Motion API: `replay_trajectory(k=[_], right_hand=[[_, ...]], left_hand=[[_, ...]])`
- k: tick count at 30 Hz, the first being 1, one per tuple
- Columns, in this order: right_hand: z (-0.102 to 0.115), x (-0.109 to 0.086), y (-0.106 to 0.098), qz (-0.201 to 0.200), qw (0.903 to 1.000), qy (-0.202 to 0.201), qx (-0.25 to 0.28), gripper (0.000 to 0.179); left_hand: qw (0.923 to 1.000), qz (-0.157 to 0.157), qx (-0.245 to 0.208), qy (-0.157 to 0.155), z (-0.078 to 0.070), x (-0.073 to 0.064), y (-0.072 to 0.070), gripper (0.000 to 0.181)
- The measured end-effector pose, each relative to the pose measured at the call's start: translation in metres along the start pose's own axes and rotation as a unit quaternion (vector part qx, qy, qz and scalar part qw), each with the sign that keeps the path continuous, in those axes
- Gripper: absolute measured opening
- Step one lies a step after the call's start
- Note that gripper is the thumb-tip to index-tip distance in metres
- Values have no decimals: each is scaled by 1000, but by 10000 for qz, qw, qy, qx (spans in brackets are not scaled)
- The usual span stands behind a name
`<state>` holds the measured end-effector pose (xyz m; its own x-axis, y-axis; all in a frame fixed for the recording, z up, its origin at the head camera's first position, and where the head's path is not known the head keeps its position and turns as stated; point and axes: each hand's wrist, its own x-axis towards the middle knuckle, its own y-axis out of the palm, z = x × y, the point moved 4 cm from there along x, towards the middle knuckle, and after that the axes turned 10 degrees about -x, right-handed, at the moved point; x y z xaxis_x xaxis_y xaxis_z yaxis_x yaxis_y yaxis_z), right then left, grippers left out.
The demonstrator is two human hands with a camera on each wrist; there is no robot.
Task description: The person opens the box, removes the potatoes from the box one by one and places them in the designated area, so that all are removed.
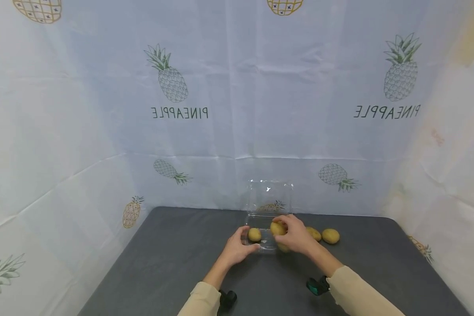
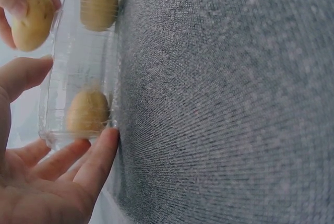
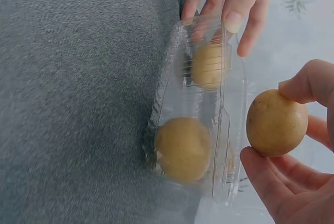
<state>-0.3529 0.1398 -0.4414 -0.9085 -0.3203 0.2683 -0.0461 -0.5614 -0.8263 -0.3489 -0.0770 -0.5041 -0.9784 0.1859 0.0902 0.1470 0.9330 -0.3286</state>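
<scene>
A clear plastic clamshell container [image 1: 266, 246] stands on the dark table with its lid [image 1: 269, 193] raised at the back. Inside it, one potato [image 1: 254, 235] lies at the left end and another potato [image 3: 182, 150] at the right end. My left hand [image 1: 237, 249] holds the container's left end, thumb at the front rim and fingers around the side. Between thumb and fingertips, my right hand [image 1: 296, 235] pinches a potato [image 3: 276, 123] at rim height, over the container's right part in the head view.
To the right of the container, two more potatoes [image 1: 331, 236] rest on the grey table [image 1: 174, 263], one partly hidden behind the right hand. A white curtain [image 1: 237, 131] with pineapple prints hangs behind the table and along both sides.
</scene>
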Motion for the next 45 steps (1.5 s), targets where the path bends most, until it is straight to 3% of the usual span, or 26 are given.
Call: replay_trajectory(k=[34, 45], right_hand=[[-43, -43, -35, -178, 9998, 80, 69, 46], [-58, -56, -48, -425, 9983, 218, -336, 45]], left_hand=[[10000, -1, 27, 18, 0, 2, -2, 78], [10000, 6, 46, 24, 2, 2, -2, 79]])
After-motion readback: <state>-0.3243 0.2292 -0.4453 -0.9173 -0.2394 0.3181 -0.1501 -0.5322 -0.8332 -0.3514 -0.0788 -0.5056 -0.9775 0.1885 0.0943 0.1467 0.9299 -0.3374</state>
